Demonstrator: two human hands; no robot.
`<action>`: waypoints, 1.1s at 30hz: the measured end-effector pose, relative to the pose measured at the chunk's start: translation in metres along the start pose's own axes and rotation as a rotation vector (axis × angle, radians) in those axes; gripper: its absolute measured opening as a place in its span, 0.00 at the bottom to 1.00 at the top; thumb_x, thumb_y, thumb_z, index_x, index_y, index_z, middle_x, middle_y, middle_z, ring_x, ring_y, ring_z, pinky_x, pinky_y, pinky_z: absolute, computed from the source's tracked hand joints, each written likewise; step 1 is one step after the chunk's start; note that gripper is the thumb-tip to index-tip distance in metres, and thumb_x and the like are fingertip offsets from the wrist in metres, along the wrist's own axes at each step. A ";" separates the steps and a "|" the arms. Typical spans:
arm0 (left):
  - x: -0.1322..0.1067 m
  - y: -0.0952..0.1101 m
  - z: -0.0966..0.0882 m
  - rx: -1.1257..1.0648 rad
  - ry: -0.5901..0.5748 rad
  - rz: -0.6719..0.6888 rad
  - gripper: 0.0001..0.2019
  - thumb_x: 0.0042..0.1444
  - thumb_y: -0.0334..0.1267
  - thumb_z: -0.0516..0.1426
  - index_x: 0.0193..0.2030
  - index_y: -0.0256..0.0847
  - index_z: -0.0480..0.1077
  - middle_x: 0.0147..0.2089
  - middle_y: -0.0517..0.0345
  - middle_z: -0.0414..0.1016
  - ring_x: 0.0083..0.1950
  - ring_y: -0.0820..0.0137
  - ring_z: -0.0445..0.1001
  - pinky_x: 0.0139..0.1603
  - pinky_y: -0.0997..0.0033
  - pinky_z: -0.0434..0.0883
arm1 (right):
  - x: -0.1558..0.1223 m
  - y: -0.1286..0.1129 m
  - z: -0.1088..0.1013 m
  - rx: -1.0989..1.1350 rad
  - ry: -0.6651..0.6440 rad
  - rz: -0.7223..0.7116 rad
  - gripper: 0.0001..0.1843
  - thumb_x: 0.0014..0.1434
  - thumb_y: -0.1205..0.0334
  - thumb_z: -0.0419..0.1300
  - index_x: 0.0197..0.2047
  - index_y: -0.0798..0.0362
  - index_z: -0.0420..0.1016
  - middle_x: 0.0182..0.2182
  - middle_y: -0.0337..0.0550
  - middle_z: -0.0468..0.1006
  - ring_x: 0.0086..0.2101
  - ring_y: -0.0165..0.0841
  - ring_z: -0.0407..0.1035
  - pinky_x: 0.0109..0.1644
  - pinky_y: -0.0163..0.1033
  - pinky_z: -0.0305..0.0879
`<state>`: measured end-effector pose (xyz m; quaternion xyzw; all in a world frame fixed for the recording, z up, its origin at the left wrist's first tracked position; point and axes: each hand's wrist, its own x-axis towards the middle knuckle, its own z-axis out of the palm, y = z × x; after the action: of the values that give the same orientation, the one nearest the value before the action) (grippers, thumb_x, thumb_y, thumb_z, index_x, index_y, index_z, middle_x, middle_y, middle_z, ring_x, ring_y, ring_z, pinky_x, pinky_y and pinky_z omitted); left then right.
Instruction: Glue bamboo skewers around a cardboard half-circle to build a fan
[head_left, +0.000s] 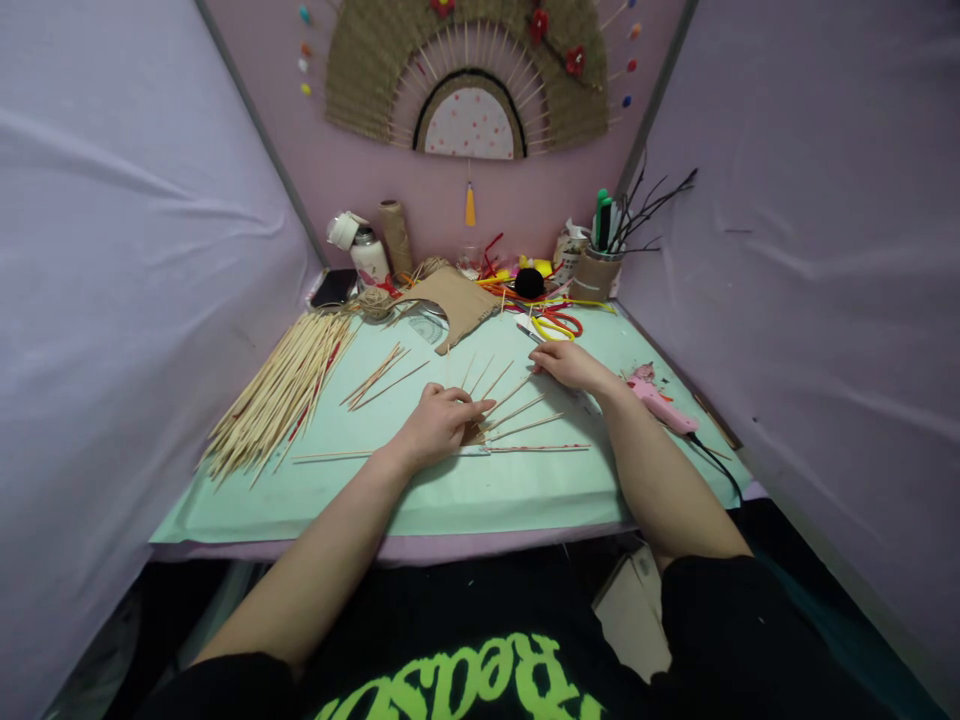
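Observation:
Thin bamboo sticks [517, 412] fan out on the pale green table cover, their inner ends meeting at a small brown piece [472, 434]. My left hand [442, 418] lies over that inner end, fingers stretched out and pressing on the sticks; its thumb is hidden. With thumb and fingertips, my right hand [566, 363] pinches the outer end of one bamboo stick. A slim dark pen-like tool [529, 334] lies just beyond the right fingers. Nearest my body, a long straight stick, partly red and white [540, 448], runs crosswise below the fan.
A big pile of bamboo sticks [277, 400] lies left, with a few loose sticks [379, 375] beside it. Behind are cut cardboard [457, 300], scissors [555, 326], a bottle [369, 258] and a jar of twigs [595, 272]. A pink glue gun [664, 405] with its cord rests right.

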<state>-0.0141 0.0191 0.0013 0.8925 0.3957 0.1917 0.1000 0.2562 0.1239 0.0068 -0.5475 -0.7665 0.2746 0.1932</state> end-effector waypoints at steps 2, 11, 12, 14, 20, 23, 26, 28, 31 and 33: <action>0.000 -0.001 0.000 -0.002 -0.007 -0.004 0.19 0.64 0.36 0.54 0.61 0.47 0.72 0.43 0.54 0.84 0.51 0.63 0.73 0.50 0.57 0.55 | 0.000 0.001 0.001 0.011 0.013 -0.001 0.14 0.66 0.59 0.53 0.34 0.55 0.77 0.34 0.43 0.83 0.35 0.33 0.71 0.40 0.34 0.61; 0.000 0.000 -0.001 0.008 -0.025 -0.019 0.17 0.64 0.37 0.54 0.58 0.45 0.74 0.44 0.51 0.83 0.52 0.63 0.74 0.50 0.58 0.56 | -0.001 0.000 0.002 0.034 0.043 0.004 0.14 0.65 0.58 0.53 0.35 0.54 0.77 0.34 0.42 0.83 0.34 0.32 0.71 0.39 0.34 0.61; 0.000 0.000 -0.001 0.009 -0.026 -0.020 0.17 0.64 0.37 0.54 0.58 0.45 0.74 0.44 0.51 0.83 0.52 0.62 0.74 0.50 0.58 0.56 | -0.001 0.000 0.002 0.034 0.042 0.006 0.14 0.65 0.58 0.53 0.35 0.54 0.77 0.34 0.42 0.83 0.34 0.32 0.70 0.39 0.34 0.60; 0.000 0.001 -0.002 0.008 -0.024 -0.021 0.17 0.64 0.38 0.54 0.58 0.45 0.74 0.43 0.51 0.83 0.51 0.62 0.74 0.51 0.57 0.56 | -0.001 0.000 0.002 0.033 0.042 0.010 0.14 0.65 0.57 0.53 0.35 0.54 0.77 0.34 0.42 0.83 0.33 0.32 0.70 0.38 0.33 0.60; 0.001 0.003 -0.003 0.023 -0.023 -0.027 0.16 0.64 0.39 0.53 0.56 0.45 0.75 0.44 0.50 0.82 0.51 0.62 0.74 0.50 0.57 0.56 | -0.001 -0.001 0.002 0.012 0.044 -0.001 0.15 0.64 0.57 0.53 0.35 0.55 0.78 0.34 0.43 0.82 0.33 0.33 0.70 0.39 0.35 0.61; 0.002 0.004 -0.004 0.041 -0.020 -0.032 0.16 0.65 0.39 0.53 0.56 0.45 0.76 0.44 0.49 0.81 0.51 0.62 0.74 0.50 0.57 0.56 | -0.001 -0.002 0.002 0.014 0.048 0.007 0.15 0.64 0.58 0.53 0.35 0.55 0.78 0.34 0.44 0.82 0.35 0.34 0.70 0.40 0.35 0.62; 0.002 0.004 -0.004 0.046 -0.024 -0.038 0.16 0.65 0.39 0.53 0.55 0.44 0.76 0.45 0.48 0.81 0.50 0.62 0.74 0.50 0.57 0.57 | -0.001 -0.003 0.002 0.014 0.045 0.014 0.14 0.64 0.58 0.53 0.35 0.55 0.78 0.34 0.44 0.83 0.35 0.34 0.71 0.41 0.35 0.63; 0.002 0.005 -0.004 0.046 -0.027 -0.041 0.16 0.64 0.40 0.54 0.55 0.44 0.76 0.45 0.48 0.81 0.51 0.62 0.74 0.50 0.57 0.57 | -0.001 -0.003 0.002 0.013 0.043 0.015 0.14 0.64 0.58 0.53 0.35 0.55 0.78 0.34 0.44 0.83 0.35 0.33 0.71 0.41 0.35 0.63; 0.002 0.005 -0.004 0.048 -0.022 -0.045 0.16 0.64 0.40 0.54 0.54 0.46 0.77 0.44 0.48 0.81 0.51 0.61 0.74 0.50 0.57 0.57 | -0.002 -0.004 0.001 0.013 0.040 0.013 0.14 0.64 0.59 0.53 0.34 0.55 0.78 0.34 0.43 0.82 0.35 0.33 0.71 0.42 0.34 0.62; 0.002 0.006 -0.003 0.050 -0.017 -0.045 0.16 0.64 0.40 0.54 0.54 0.46 0.77 0.44 0.48 0.80 0.51 0.61 0.73 0.50 0.57 0.57 | -0.002 -0.004 0.001 0.013 0.041 0.014 0.14 0.64 0.58 0.53 0.33 0.55 0.77 0.34 0.43 0.82 0.35 0.33 0.71 0.41 0.34 0.62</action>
<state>-0.0106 0.0169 0.0065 0.8872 0.4195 0.1719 0.0855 0.2533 0.1207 0.0082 -0.5570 -0.7568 0.2695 0.2107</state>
